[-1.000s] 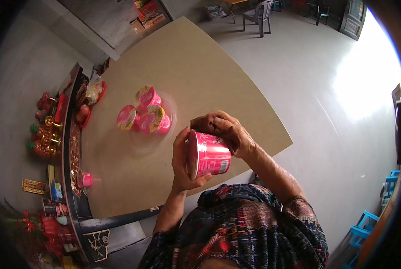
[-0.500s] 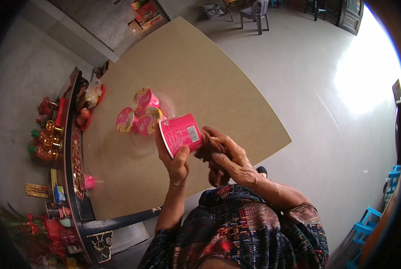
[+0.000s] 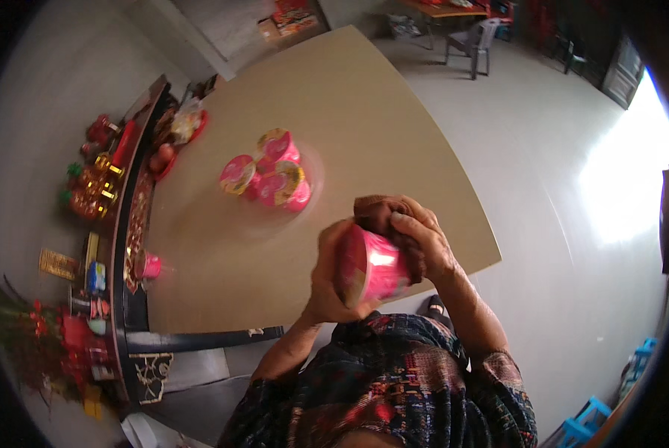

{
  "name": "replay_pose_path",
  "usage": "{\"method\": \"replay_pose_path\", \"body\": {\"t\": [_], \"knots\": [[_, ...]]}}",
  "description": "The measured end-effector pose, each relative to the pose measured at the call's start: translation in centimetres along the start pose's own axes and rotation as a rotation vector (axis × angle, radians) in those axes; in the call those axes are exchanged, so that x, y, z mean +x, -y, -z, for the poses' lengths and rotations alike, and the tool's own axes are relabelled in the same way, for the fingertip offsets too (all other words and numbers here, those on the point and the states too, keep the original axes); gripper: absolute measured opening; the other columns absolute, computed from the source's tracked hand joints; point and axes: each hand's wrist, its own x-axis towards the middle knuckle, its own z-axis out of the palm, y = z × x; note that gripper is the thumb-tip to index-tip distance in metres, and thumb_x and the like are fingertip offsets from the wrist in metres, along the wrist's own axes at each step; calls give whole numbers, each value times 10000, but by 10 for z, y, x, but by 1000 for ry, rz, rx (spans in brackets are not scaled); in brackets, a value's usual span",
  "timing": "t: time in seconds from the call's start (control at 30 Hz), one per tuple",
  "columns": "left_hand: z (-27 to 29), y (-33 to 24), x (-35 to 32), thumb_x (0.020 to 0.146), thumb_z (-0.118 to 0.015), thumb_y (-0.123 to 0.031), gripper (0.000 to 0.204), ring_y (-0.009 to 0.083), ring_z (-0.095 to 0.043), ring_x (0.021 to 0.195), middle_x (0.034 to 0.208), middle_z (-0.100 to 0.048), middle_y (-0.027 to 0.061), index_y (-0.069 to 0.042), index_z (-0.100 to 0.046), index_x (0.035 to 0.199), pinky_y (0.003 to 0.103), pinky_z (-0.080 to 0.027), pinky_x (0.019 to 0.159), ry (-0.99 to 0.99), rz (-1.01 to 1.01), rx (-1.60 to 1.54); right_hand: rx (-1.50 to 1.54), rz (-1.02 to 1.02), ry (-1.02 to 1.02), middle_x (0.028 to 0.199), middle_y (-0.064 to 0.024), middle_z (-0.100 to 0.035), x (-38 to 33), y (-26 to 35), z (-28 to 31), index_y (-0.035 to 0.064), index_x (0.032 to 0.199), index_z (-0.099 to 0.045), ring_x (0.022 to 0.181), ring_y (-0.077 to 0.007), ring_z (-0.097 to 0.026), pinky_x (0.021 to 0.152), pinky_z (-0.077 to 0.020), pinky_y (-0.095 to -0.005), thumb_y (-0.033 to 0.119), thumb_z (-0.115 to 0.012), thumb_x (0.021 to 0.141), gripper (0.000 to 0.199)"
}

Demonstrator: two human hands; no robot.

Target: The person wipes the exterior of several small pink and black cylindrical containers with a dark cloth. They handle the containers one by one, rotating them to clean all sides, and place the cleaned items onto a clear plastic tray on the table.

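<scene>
A pink paper cup tub (image 3: pixel 381 270), blurred by motion, is tilted close to my body above the table's near edge. My left hand (image 3: pixel 325 280) wraps round its lid end, fingers closed. A crumpled brown cloth (image 3: pixel 383 213) is bunched in my right hand (image 3: pixel 428 237), which presses it against the tub's side and base. Part of the cloth is hidden behind the fingers. Farther off on the table, several like pink tubs with patterned lids (image 3: pixel 278 183) stand in a cluster on a clear round plate or disc.
The tan table (image 3: pixel 364 112) carries another pink tub (image 3: pixel 147 264) at its left edge. Beside it runs a dark altar-like table (image 3: pixel 129 246) with red and gold ornaments (image 3: pixel 95 183). Fruit (image 3: pixel 162 157) sits in a red dish. A grey chair (image 3: pixel 475 46) and blue stools (image 3: pixel 584 422) stand on the floor.
The tub has moved right and nearer my body, and has turned so its barcode side no longer shows. The cloth now covers its upper side. The whole view has shifted.
</scene>
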Motion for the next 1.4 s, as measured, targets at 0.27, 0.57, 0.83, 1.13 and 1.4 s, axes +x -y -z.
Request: {"method": "replay_pose_path", "body": {"t": [0.27, 0.57, 0.83, 1.13, 1.4], "knots": [[10, 4, -19, 600, -830, -135, 999, 259, -430, 1241, 1325, -406, 142, 3, -277, 1421, 378, -353, 1049, -233, 100, 25, -762, 466, 17, 1109, -65, -604, 5, -61, -23, 31, 1223, -532, 956, -142, -615, 773, -507, -261, 230, -526, 931, 353], [92, 31, -32, 607, -860, -136, 970, 313, -414, 1216, 1299, -371, 174, -17, -308, 1396, 437, -419, 990, -602, 235, 568, -643, 40, 30, 1156, -168, -555, -5, -64, -35, 29, 1226, -536, 965, -295, -596, 838, -485, -364, 11, -540, 831, 395], [161, 72, 1, 615, -843, -233, 1000, 377, -339, 1233, 1294, -335, 201, -51, -276, 1419, 504, -370, 1001, -509, 365, 1053, -1209, 327, -34, 1115, -202, -525, 8, -94, -23, 63, 1201, -551, 1015, -391, -537, 837, -481, -466, 32, -603, 772, 433], [156, 88, 17, 562, -884, -262, 987, 406, -334, 1245, 1324, -326, 215, -157, -338, 1377, 531, -391, 983, -462, 394, 968, -1226, 345, -62, 1147, -193, -554, 6, -91, -30, 57, 1178, -566, 1054, -387, -549, 866, -479, -464, 9, -605, 775, 407], [169, 89, 10, 597, -872, -373, 1061, 434, -212, 1321, 1406, -162, 248, -158, -259, 1435, 577, -340, 1026, -417, 299, 865, -1196, 243, -97, 1234, -210, -529, 7, -92, -35, 57, 1160, -581, 1126, -401, -528, 925, -459, -453, -17, -589, 759, 408]]}}
